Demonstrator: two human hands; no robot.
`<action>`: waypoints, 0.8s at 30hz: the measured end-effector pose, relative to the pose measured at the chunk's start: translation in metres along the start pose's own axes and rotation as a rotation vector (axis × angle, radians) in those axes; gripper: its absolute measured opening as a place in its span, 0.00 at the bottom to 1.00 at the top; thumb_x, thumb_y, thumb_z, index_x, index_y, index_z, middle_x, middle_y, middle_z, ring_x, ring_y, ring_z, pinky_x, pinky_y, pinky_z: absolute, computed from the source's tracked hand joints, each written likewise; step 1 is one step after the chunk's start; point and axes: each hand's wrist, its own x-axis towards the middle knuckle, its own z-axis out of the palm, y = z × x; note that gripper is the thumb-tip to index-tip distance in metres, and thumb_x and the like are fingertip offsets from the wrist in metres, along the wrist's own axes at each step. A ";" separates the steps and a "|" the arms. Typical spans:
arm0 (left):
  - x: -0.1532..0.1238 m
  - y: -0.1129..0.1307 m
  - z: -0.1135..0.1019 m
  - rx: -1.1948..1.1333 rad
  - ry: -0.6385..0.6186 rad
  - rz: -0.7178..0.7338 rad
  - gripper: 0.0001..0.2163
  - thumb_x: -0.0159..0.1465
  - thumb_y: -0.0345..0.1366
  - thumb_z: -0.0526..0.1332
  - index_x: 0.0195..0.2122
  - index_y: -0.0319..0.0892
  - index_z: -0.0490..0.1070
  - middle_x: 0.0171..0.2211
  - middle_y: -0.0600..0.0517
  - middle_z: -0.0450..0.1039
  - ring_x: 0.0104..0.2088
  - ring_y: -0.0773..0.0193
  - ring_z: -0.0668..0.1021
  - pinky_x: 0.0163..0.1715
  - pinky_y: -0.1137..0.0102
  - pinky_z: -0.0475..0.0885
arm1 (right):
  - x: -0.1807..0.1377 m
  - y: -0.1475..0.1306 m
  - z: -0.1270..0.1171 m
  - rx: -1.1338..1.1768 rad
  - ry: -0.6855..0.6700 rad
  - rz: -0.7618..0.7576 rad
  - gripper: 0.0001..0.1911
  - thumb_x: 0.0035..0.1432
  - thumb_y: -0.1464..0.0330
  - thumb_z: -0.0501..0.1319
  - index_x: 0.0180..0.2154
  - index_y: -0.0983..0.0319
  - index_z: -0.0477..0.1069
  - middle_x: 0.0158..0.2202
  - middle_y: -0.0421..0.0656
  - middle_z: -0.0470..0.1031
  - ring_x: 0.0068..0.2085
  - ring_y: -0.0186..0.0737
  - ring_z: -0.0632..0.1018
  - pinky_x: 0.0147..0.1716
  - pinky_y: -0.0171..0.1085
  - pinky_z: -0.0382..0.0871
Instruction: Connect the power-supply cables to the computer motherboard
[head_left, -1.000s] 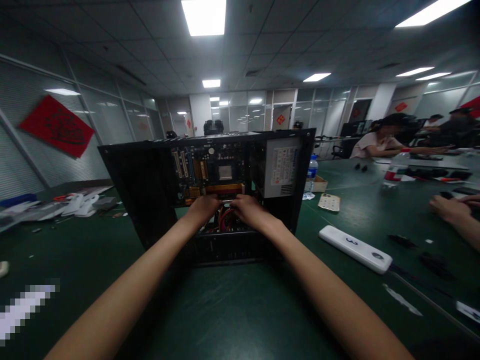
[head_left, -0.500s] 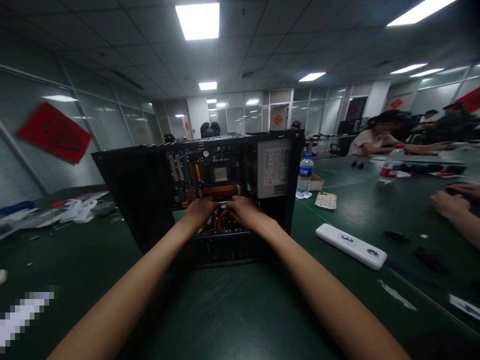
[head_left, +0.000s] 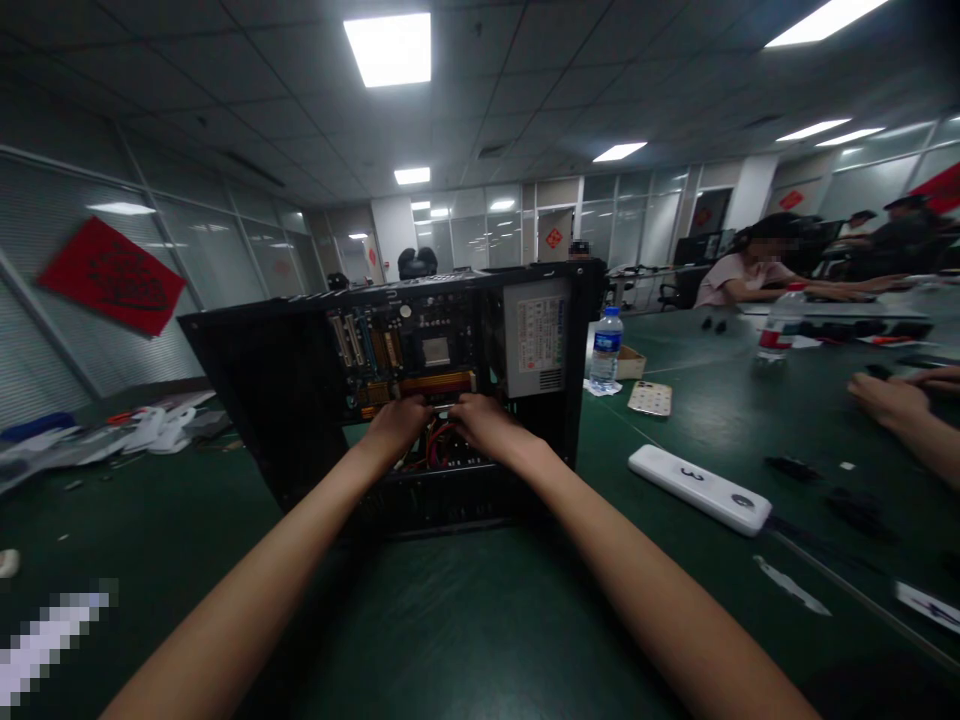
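An open black computer case (head_left: 255, 390) stands upright on the green table, its inside facing me. A motherboard (head_left: 405, 350) with coloured slots is mounted in it, and a grey power supply (head_left: 536, 338) sits to its right. Both of my hands reach into the case below the motherboard's lower edge. My left hand (head_left: 396, 425) and my right hand (head_left: 484, 425) have their fingers curled close together, just above red cables (head_left: 442, 445). What the fingers hold is hidden.
A white power strip (head_left: 701, 488) marked 3 lies to the right of the case. Behind it stand a water bottle (head_left: 604, 350) and a small card (head_left: 651, 398). Another person's hands (head_left: 892, 400) rest at the far right. Other people sit further back. Clutter lies at the left.
The view has drifted slightly, so the case sits a little further left. Both hands stay at the same spot inside the case.
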 end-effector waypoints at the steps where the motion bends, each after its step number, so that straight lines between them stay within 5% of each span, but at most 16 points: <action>1: 0.000 0.000 0.000 0.000 0.000 -0.005 0.15 0.69 0.33 0.50 0.49 0.40 0.76 0.45 0.40 0.76 0.42 0.51 0.80 0.37 0.66 0.69 | 0.000 0.000 0.000 0.000 -0.001 0.002 0.11 0.64 0.70 0.58 0.45 0.63 0.77 0.45 0.49 0.75 0.46 0.44 0.77 0.43 0.35 0.67; 24: -0.003 0.001 -0.002 -0.058 0.000 -0.049 0.16 0.70 0.33 0.50 0.50 0.40 0.77 0.44 0.40 0.77 0.43 0.50 0.80 0.39 0.65 0.69 | -0.001 0.000 0.001 -0.002 0.005 -0.004 0.11 0.64 0.70 0.57 0.43 0.64 0.77 0.45 0.50 0.75 0.46 0.44 0.77 0.43 0.35 0.67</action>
